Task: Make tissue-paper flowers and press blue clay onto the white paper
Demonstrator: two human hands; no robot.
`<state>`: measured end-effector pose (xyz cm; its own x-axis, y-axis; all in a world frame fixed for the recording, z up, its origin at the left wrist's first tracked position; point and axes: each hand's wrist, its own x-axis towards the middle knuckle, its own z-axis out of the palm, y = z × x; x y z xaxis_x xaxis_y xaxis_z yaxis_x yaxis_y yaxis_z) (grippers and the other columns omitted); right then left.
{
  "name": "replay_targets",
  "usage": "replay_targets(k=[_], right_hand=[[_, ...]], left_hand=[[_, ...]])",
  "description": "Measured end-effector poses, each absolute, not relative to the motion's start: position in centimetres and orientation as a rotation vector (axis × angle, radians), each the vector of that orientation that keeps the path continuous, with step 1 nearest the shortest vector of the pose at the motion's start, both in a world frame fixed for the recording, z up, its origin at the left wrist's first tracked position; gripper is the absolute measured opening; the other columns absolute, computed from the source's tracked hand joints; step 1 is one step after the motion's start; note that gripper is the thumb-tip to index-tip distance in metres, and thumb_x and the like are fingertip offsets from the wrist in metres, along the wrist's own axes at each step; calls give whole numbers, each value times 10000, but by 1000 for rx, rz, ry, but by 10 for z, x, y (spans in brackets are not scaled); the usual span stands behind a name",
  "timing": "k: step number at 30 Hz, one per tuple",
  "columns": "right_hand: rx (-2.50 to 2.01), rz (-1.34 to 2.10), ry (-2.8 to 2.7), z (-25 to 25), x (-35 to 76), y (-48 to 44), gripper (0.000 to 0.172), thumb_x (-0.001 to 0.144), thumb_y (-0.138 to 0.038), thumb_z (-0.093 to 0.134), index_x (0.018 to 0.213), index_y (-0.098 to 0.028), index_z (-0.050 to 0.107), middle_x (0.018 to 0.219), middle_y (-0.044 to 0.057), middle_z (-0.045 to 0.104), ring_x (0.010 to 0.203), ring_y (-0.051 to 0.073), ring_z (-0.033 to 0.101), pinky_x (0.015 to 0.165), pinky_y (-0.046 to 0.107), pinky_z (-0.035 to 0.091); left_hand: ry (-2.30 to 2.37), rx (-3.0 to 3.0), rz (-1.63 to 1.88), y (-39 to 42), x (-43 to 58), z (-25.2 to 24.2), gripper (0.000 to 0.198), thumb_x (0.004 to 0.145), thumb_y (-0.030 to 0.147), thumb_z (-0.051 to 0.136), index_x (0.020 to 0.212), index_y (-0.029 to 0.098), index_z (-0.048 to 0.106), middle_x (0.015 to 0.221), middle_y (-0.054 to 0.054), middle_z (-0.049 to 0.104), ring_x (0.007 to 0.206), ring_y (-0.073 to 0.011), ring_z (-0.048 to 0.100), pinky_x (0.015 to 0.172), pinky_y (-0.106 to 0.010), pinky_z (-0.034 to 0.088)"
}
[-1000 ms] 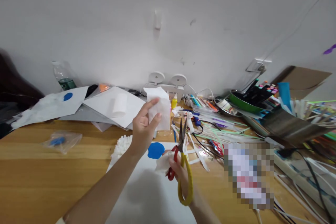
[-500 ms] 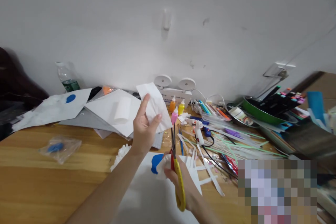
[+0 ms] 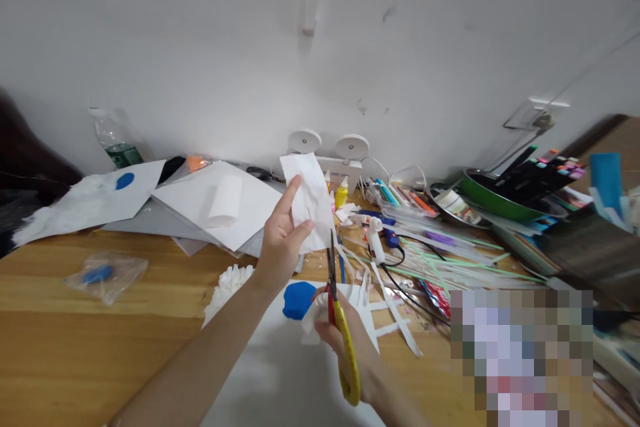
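Observation:
My left hand (image 3: 283, 240) is closed on a piece of thin white paper (image 3: 313, 203), its thumb on the near face and a finger along the left edge. In my right hand (image 3: 350, 333) are scissors (image 3: 345, 347) with yellow and red handles. Their blades point upward and look nearly together, by the paper's lower right corner; whether they touch it I cannot tell. A crumpled white tissue (image 3: 315, 320) shows at the right hand's fingers, partly hidden. Below both hands lies a white sheet (image 3: 280, 373) bearing a blue patch (image 3: 299, 300).
A white paper roll (image 3: 225, 200) rests on sheets at the back left. Crumpled white paper (image 3: 233, 283) lies left of the white sheet. On the right are a glue gun (image 3: 375, 240), paper strips (image 3: 400, 313) and a green pan (image 3: 480, 197) of markers. A bottle (image 3: 115, 140) stands far left.
My left hand has moved slightly right with the paper, which has turned and now looks narrower. More of the blue patch shows. The whole view has shifted a little.

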<state>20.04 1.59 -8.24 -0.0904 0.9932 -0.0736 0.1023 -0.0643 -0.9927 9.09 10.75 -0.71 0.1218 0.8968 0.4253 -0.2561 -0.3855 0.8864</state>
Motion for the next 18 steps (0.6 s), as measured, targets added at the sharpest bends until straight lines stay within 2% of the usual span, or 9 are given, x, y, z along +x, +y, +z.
replay_targets(k=[4, 7, 10, 13, 15, 18], right_hand=[[-1306, 1272, -1291, -86, 203, 17, 238, 630, -138, 441, 854, -194, 500, 648, -35, 436, 579, 122, 407, 521, 219, 349], [-1245, 1288, -1319, -77, 205, 17, 200, 658, -150, 449, 846, -187, 507, 655, -32, 438, 590, 120, 414, 533, 220, 357], [-1252, 1321, -1300, -66, 206, 15, 190, 657, -131, 449, 829, -183, 510, 658, -34, 449, 600, 119, 429, 553, 221, 368], [-1291, 1320, -1283, -65, 207, 14, 214, 653, -120, 444, 845, -186, 510, 647, -40, 440, 590, 117, 424, 542, 215, 363], [-1294, 1315, -1280, -71, 206, 15, 212, 658, -137, 444, 854, -188, 508, 644, -38, 439, 582, 117, 418, 525, 213, 355], [-1311, 1325, -1246, -82, 206, 16, 213, 646, -176, 447, 852, -190, 497, 615, -44, 419, 541, 113, 393, 477, 207, 328]], left_hand=[[692, 1414, 1435, 108, 94, -11, 611, 732, 92, 482, 1302, 243, 323, 1394, 10, 308, 1285, -203, 231, 1055, -362, 235], [713, 1408, 1411, 107, 96, -11, 606, 728, 95, 484, 1296, 245, 339, 1388, 16, 318, 1282, -203, 242, 1053, -358, 244], [736, 1395, 1405, 105, 98, -11, 603, 738, 125, 484, 1304, 259, 324, 1368, 7, 353, 1215, -231, 369, 981, -367, 365], [773, 1362, 1395, 103, 98, -11, 606, 756, 160, 475, 1315, 297, 287, 1333, -2, 401, 1029, -244, 545, 791, -356, 506], [794, 1346, 1400, 103, 98, -11, 609, 751, 169, 484, 1311, 312, 291, 1344, 0, 383, 935, -238, 590, 700, -340, 533], [783, 1332, 1403, 103, 98, -10, 608, 734, 167, 505, 1300, 294, 323, 1362, -2, 355, 972, -253, 572, 713, -343, 531]])
